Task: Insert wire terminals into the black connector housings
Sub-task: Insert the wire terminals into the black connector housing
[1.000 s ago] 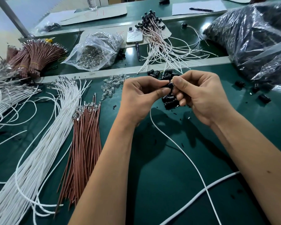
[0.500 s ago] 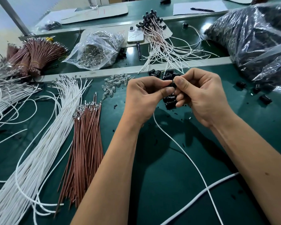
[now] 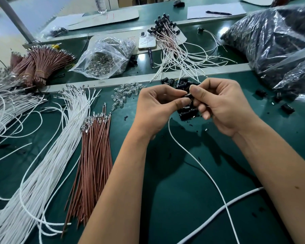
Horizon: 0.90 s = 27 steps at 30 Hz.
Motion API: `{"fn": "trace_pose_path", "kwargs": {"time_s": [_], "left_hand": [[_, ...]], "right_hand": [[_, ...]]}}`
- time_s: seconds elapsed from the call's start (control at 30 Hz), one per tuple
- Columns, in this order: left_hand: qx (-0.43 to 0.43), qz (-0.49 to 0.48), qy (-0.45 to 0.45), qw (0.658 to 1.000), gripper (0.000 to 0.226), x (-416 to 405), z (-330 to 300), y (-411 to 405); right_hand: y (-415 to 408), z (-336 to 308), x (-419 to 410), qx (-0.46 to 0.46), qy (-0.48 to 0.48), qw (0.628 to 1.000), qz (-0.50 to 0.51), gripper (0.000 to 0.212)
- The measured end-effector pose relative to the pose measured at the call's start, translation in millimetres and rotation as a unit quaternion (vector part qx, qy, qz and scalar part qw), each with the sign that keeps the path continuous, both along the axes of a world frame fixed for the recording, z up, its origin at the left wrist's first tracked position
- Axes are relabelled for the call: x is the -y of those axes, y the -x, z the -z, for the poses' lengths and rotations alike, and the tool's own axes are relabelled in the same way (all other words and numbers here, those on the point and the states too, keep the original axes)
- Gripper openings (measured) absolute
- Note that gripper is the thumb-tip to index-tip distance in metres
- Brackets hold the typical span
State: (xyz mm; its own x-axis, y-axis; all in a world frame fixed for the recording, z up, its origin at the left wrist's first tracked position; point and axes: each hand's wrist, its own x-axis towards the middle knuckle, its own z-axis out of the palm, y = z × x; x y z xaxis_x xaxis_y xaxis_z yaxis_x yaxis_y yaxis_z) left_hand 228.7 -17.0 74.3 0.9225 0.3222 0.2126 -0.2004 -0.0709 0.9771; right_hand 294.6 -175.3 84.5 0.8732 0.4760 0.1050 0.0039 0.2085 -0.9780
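Both hands meet over the green mat. My right hand (image 3: 220, 106) pinches a small black connector housing (image 3: 188, 95) between thumb and forefinger. My left hand (image 3: 157, 106) pinches the end of a thin white wire (image 3: 197, 166) against that housing; the terminal itself is hidden by my fingertips. The wire trails down toward the bottom edge. Loose black housings (image 3: 187, 112) lie in a small pile just under my hands.
White wires (image 3: 48, 155) and brown wires (image 3: 93, 155) lie in bundles at left. Clear bulbs (image 3: 125, 95) sit beside my left hand. Finished assemblies (image 3: 176, 50), a phone (image 3: 147, 41), a bag of bulbs (image 3: 104, 59) and a large dark bag (image 3: 275, 43) lie beyond.
My hands have stayed together at the same spot, with only small finger shifts around the housing and wire end.
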Motion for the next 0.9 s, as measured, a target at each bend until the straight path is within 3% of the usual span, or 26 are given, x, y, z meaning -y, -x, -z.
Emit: {"fn": "trace_pose_path", "kwargs": {"time_s": [0.17, 0.33, 0.5, 0.6, 0.8, 0.9], "left_hand": [[0.012, -0.050, -0.061, 0.997, 0.014, 5.5, 2.1, -5.0], [0.021, -0.039, -0.021, 0.999, 0.013, 8.9, -1.7, -4.5], [0.009, -0.066, -0.084, 0.994, 0.010, 18.4, -0.5, -5.5], [0.010, -0.072, -0.061, 0.996, 0.011, 19.6, -0.9, -5.7], [0.035, -0.055, 0.064, 0.996, 0.013, 4.8, -4.3, -2.2], [0.007, -0.054, 0.141, 0.988, 0.016, 4.3, -2.6, -4.1]], "right_hand": [[-0.7, 2.4, -5.1, -0.028, 0.004, 0.998, 0.055, 0.023], [0.4, 0.0, -7.5, -0.071, -0.041, 0.995, 0.062, 0.022], [1.9, 3.1, -4.7, 0.093, 0.019, 0.988, 0.124, 0.019], [2.8, 2.5, -3.1, 0.131, -0.001, 0.983, 0.125, 0.020], [-14.2, -3.4, 13.3, -0.060, -0.150, 0.984, 0.076, 0.017], [-12.3, 1.1, 5.7, -0.133, -0.122, 0.982, 0.047, 0.023]]}}
